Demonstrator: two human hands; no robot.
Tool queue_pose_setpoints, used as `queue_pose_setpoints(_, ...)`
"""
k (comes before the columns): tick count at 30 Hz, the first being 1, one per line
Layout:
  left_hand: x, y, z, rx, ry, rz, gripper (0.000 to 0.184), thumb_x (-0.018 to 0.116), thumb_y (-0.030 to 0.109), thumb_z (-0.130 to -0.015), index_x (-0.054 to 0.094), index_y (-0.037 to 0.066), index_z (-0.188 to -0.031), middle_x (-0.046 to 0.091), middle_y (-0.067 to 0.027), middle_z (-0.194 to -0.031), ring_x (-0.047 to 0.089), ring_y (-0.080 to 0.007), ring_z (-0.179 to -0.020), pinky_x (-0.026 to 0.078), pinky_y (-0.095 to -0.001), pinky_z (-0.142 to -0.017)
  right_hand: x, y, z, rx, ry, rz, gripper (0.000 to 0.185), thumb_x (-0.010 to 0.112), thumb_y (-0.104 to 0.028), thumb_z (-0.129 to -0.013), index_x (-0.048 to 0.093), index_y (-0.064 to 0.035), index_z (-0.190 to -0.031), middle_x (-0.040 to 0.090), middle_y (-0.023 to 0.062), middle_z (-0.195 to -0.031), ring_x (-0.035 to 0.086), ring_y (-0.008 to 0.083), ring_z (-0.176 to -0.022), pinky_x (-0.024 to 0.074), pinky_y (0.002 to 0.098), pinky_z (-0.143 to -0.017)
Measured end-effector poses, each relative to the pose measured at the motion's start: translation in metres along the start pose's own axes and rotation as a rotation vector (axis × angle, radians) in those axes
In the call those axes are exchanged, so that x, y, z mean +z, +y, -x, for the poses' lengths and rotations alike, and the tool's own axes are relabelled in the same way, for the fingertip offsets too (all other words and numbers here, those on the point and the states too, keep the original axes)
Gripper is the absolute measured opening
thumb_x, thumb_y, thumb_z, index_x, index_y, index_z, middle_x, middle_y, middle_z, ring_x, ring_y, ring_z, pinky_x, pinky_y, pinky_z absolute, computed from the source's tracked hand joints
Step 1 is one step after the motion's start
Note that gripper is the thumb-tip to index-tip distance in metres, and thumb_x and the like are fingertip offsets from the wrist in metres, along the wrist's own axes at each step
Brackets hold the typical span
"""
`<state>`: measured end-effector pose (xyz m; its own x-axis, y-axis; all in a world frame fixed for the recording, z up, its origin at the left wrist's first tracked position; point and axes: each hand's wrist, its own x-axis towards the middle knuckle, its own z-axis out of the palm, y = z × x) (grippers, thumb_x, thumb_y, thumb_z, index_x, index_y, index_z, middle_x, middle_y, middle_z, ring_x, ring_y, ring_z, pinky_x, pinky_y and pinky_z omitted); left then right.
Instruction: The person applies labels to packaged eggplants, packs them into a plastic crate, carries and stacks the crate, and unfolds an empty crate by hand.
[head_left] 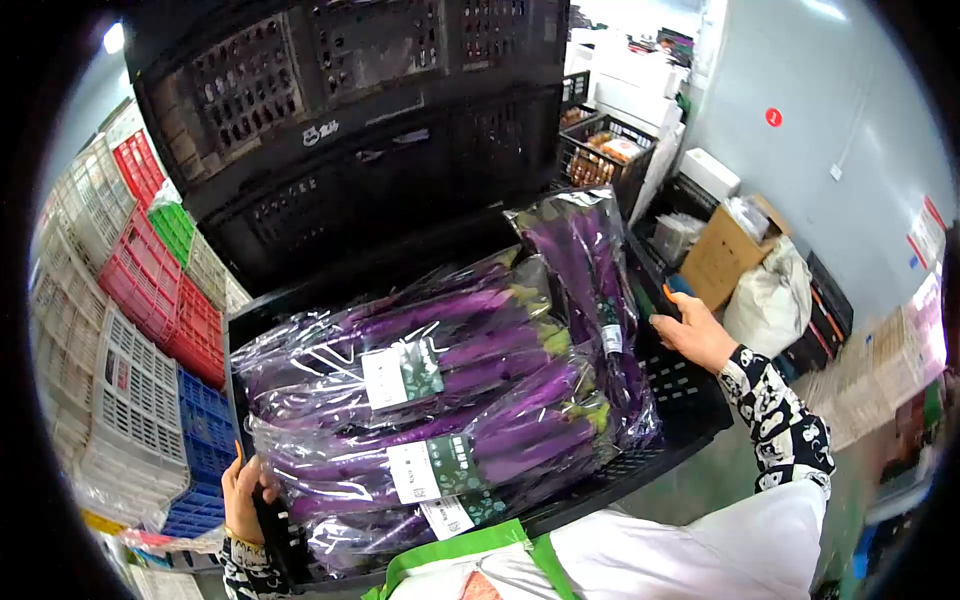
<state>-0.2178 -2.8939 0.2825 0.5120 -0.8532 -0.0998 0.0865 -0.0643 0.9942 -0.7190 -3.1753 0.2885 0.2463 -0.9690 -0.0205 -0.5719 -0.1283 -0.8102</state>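
Note:
A black crate (690, 425) is held at its two ends, close in front of my body. In it lie several clear plastic bags of long purple eggplants (520, 440) with white and green labels; one bag (580, 260) lies crosswise at the right end. My left hand (245, 497) is wrapped round the crate's left end, near the lower corner. My right hand (692, 335) grips the right end, with its fingers partly hidden behind the rim. Orange tips show beside both hands.
Tall black crates (380, 150) stand just beyond the held crate. Stacked white, red, green and blue crates (140, 400) line the left. At the right are a cardboard box (728, 257), a white sack (770, 305), and a crate of packed goods (605, 150) farther back.

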Motion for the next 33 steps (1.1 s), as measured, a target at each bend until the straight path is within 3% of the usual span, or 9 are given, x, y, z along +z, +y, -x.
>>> queue_pose_setpoints(10,0.047,-0.015,0.003,-0.076,0.263,-0.018,0.016,0.06,0.019,-0.087,0.053,0.005,-0.088,0.046,0.0008,-0.063,0.042,-0.0073,-0.049,0.035,-0.0208,-0.046,-0.006,0.034,-0.121,-0.034,-0.216,0.003,0.016,0.053,-0.013,-0.086,0.052,0.0026,-0.088,0.055,0.0046,-0.067,0.051,0.0114,-0.056,0.0434,0.0261,-0.051)
queue_pose_setpoints(12,0.049,-0.024,-0.004,-0.071,0.325,-0.036,0.015,0.059,0.019,-0.088,0.055,0.005,-0.087,0.047,0.0017,-0.061,0.042,-0.0072,-0.047,0.034,-0.0211,-0.044,-0.002,0.038,-0.139,-0.002,-0.238,0.021,0.016,0.053,-0.013,-0.086,0.051,0.0025,-0.086,0.054,0.0049,-0.066,0.051,0.0115,-0.055,0.043,0.0268,-0.05)
queue_pose_setpoints(16,0.046,-0.041,-0.026,-0.144,0.228,-0.31,0.023,0.058,0.022,-0.09,0.051,0.006,-0.074,0.046,0.0016,-0.056,0.04,-0.0074,-0.043,0.03,-0.0225,-0.04,0.007,0.045,-0.159,0.045,-0.365,-0.099,0.016,0.052,-0.013,-0.086,0.049,0.0023,-0.083,0.05,0.004,-0.063,0.048,0.0117,-0.052,0.0403,0.0282,-0.048)
queue_pose_setpoints(23,0.053,-0.039,-0.021,-0.164,0.27,-0.202,0.022,0.056,0.018,-0.091,0.05,0.008,-0.072,0.044,0.0033,-0.054,0.037,-0.0066,-0.042,0.028,-0.0227,-0.04,0.0,0.043,-0.149,0.037,-0.321,-0.071,0.013,0.052,-0.014,-0.087,0.05,-0.0014,-0.09,0.048,0.0007,-0.067,0.046,0.0086,-0.056,0.0405,0.0232,-0.05)
queue_pose_setpoints(27,0.046,-0.034,-0.026,-0.217,0.269,-0.274,0.019,0.056,0.013,-0.088,0.05,0.007,-0.071,0.046,0.0011,-0.053,0.041,-0.0083,-0.041,0.031,-0.0232,-0.039,0.0,0.044,-0.148,-0.096,-0.236,0.1,0.022,0.053,-0.017,-0.086,0.052,0.0043,-0.089,0.056,0.0143,-0.067,0.054,0.0223,-0.055,0.044,0.0342,-0.053)
queue_pose_setpoints(29,0.043,-0.034,-0.032,-0.237,0.242,-0.327,0.018,0.055,0.012,-0.087,0.049,0.007,-0.071,0.046,0.0003,-0.053,0.041,-0.009,-0.04,0.031,-0.024,-0.037,0.002,0.061,-0.155,-0.204,-0.197,0.143,0.026,0.052,-0.02,-0.085,0.055,0.0061,-0.09,0.058,0.0234,-0.08,0.058,0.035,-0.08,0.0449,0.0412,-0.074)
queue_pose_setpoints(30,0.041,-0.032,-0.035,-0.256,0.229,-0.373,0.017,0.055,0.011,-0.085,0.049,0.007,-0.07,0.046,-0.0004,-0.053,0.04,-0.0096,-0.039,0.031,-0.0247,-0.036,-0.004,0.044,-0.155,-0.138,-0.25,0.241,0.029,0.05,-0.021,-0.084,0.057,0.0054,-0.093,0.059,0.0273,-0.091,0.058,0.0364,-0.09,0.0443,0.042,-0.081)
queue_pose_setpoints(32,0.04,-0.029,-0.043,-0.206,0.303,-0.486,0.017,0.055,0.015,-0.084,0.048,0.007,-0.071,0.044,-0.0009,-0.054,0.039,-0.0103,-0.038,0.03,-0.025,-0.035,0.006,0.062,-0.166,-0.15,-0.128,0.251,0.021,0.049,-0.02,-0.084,0.056,0.0004,-0.083,0.054,0.0063,-0.059,0.054,0.0148,-0.051,0.0443,0.0328,-0.048)
queue_pose_setpoints(33,0.03,-0.032,-0.043,-0.234,0.296,-0.46,0.017,0.055,0.017,-0.085,0.049,0.007,-0.072,0.044,-0.0007,-0.055,0.039,-0.0102,-0.039,0.03,-0.0243,-0.036,0.004,0.056,-0.163,-0.133,-0.061,0.369,0.023,0.049,-0.021,-0.083,0.057,0.0007,-0.082,0.057,0.008,-0.062,0.056,0.0162,-0.051,0.0455,0.0329,-0.049)
